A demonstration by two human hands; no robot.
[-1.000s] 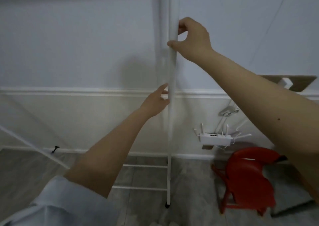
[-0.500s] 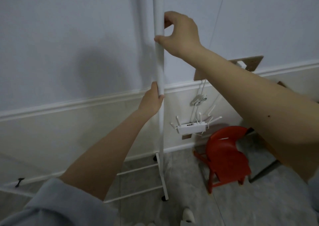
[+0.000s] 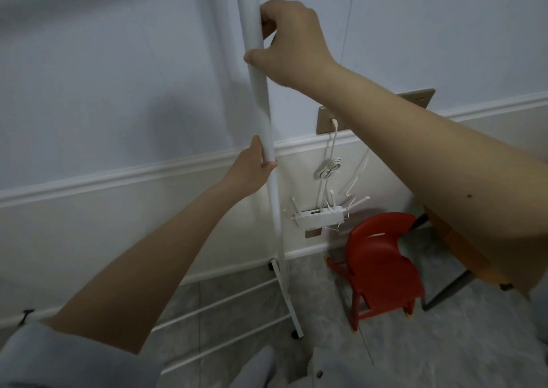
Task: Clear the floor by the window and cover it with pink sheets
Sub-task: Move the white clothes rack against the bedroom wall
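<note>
Head view. Both your hands are on the upright white pole (image 3: 261, 100) of a clothes rack that stands close to the wall. Your right hand (image 3: 292, 42) grips the pole high up, fingers curled round the far side and thumb pressed on the near side. Your left hand (image 3: 252, 168) holds the same pole lower down, at the point where the thicker upper tube ends and a thinner tube runs on to the floor; thumb and fingers wrap it from the left.

The pole leans slightly, its top toward the left. At its foot a white base bar (image 3: 286, 295) runs toward you, with a small black caster at each end. Three thin white rails (image 3: 219, 327) stretch left from that bar, low over the grey tiled floor (image 3: 415, 343).

Right of the pole, a white router (image 3: 318, 215) with several antennas hangs on the wall, its cable running up to a beige socket plate (image 3: 329, 120). A red plastic chair (image 3: 382, 263) stands on the floor just beside the rack base, its back to the wall. Behind your right forearm, an orange-brown bench (image 3: 456, 248) shows in part.

No pink sheets in view.
</note>
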